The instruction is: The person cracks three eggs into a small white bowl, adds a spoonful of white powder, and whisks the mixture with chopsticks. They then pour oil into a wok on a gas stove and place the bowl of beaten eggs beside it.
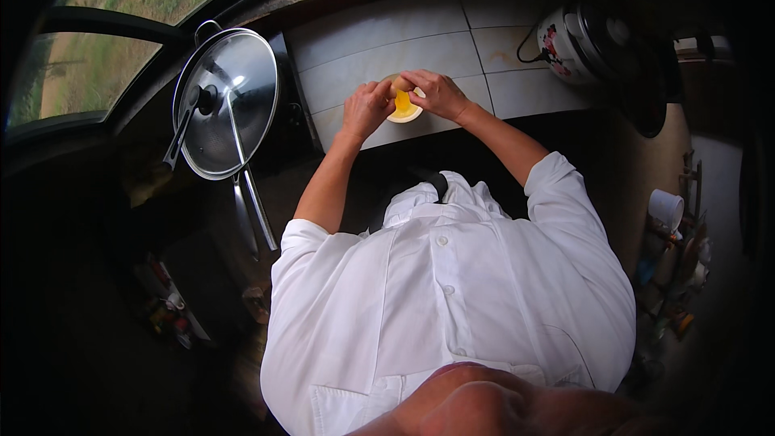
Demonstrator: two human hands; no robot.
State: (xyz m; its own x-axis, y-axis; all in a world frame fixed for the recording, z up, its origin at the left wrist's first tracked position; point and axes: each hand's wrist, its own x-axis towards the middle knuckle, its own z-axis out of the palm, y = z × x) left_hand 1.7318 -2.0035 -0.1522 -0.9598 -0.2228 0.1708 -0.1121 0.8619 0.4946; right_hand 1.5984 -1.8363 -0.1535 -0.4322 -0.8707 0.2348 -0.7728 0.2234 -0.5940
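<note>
Both of my hands meet over a small pale bowl (407,120) on the tiled counter (393,48). Yellow egg yolk (404,104) shows inside the bowl. Between my fingertips is a brown egg (399,82), held just above the bowl's far side. My left hand (367,108) grips the egg from the left, and my right hand (439,94) grips it from the right. The fingers cover much of the shell, so I cannot tell how far it is cracked.
Left of the counter sits a wok (197,163) under a glass lid (242,127), with long-handled utensils (261,218) sticking out towards me. A floral-patterned rice cooker (566,48) with a black cord stands at the right. Beyond the wok is a window (97,79).
</note>
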